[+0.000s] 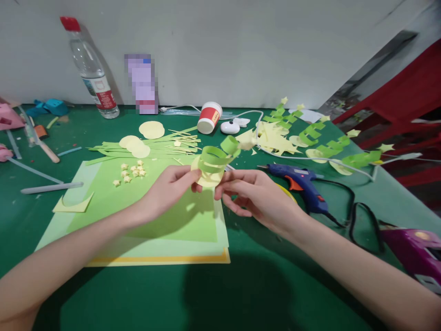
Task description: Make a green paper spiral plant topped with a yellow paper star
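Left hand [174, 184] pinches, at its fingertips, a round pale-yellow paper disc [210, 178] topped by a curled light-green paper strip [208, 154]; the right hand [257, 193] curls at the disc's right edge, grip unclear from here, a blue-and-orange glue gun [305, 180] beyond.

Can't see most fingers of L hand [172, 185], tucked under paper disc [211, 178] left of glue gun [299, 180]. Can't confirm R hand [257, 193] contact w/ disc. Can't read btl label [100, 94], far left of gun; can't ID pixelated lilac item [143, 85] nearer gun. Can't see whole purple tool [408, 250], right of gun, cut off by edge of view.
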